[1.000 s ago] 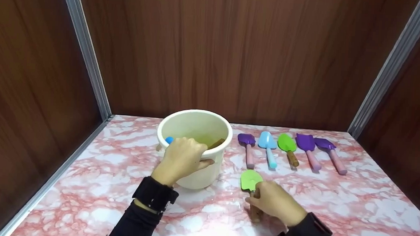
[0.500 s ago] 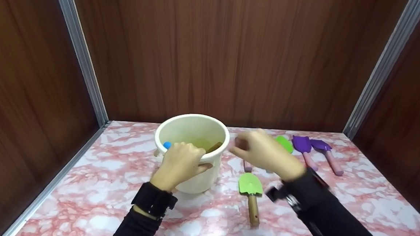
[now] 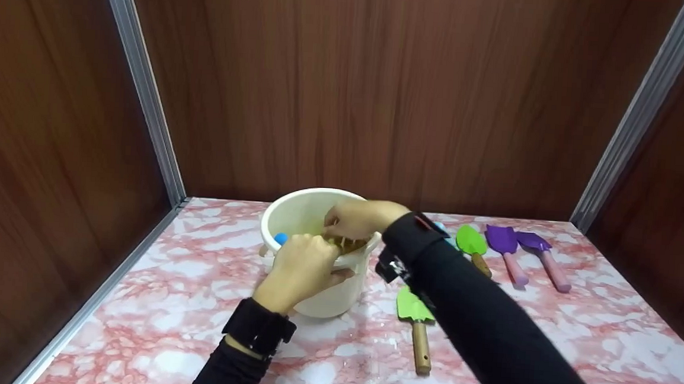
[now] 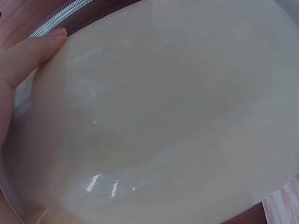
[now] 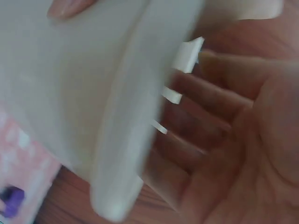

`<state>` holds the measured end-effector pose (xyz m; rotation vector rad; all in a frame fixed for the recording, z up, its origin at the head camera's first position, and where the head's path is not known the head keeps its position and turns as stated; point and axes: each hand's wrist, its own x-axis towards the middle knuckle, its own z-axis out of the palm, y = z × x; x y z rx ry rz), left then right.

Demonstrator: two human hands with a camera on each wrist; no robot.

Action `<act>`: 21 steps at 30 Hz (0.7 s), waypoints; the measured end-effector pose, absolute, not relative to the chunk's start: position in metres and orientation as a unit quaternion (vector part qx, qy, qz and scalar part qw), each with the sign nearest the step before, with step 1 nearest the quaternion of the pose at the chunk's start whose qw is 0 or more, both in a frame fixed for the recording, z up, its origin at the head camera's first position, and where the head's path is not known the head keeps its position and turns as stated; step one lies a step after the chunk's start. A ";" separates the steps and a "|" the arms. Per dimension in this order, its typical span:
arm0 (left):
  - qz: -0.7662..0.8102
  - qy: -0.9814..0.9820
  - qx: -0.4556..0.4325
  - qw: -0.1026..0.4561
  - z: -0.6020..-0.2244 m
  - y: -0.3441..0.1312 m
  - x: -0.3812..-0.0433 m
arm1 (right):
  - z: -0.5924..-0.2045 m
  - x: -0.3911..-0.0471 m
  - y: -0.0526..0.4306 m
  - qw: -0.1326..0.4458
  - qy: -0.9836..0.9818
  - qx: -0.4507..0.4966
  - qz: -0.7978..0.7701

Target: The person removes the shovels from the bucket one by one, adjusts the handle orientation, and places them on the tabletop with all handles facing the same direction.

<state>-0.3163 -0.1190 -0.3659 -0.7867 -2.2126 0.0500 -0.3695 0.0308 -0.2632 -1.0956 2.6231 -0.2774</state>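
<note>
The cream bucket (image 3: 326, 301) stands on the table with its mouth tipped slightly into view. My left hand (image 3: 302, 267) grips its near rim, fingers over the edge and thumb along the outside wall. Over the bucket's mouth my right hand (image 3: 352, 217) reaches inside, fingers loosely bent past the rim (image 5: 126, 116); nothing shows held in the palm. A blue rounded end (image 3: 280, 239) pokes up inside by the left rim. In front of the bucket, beneath the right forearm, lies a light green trowel (image 3: 413, 306) with a wooden handle, blade pointing away from me.
At the back right lie a green trowel (image 3: 471, 240) with a wooden handle and two purple trowels (image 3: 501, 238) with pink handles. A light blue one (image 3: 439, 226) is mostly hidden behind the right forearm. Brown wooden walls (image 3: 348, 97) enclose the marbled table (image 3: 151, 299).
My right hand has let go of the light green trowel, which stays on the table, and has moved up and left into the bucket's mouth. The left hand keeps its grip on the rim.
</note>
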 end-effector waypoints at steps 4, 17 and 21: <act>0.003 -0.877 -0.308 0.369 -0.364 -0.119 -0.315 | -0.275 -0.376 0.023 0.244 0.904 -0.321 -0.140; 0.015 -0.881 -0.299 0.366 -0.364 -0.117 -0.316 | -0.299 -0.393 0.019 0.243 0.903 -0.284 -0.210; 0.003 -0.880 -0.304 0.366 -0.364 -0.117 -0.315 | -0.302 -0.394 0.016 0.220 0.917 -0.275 -0.186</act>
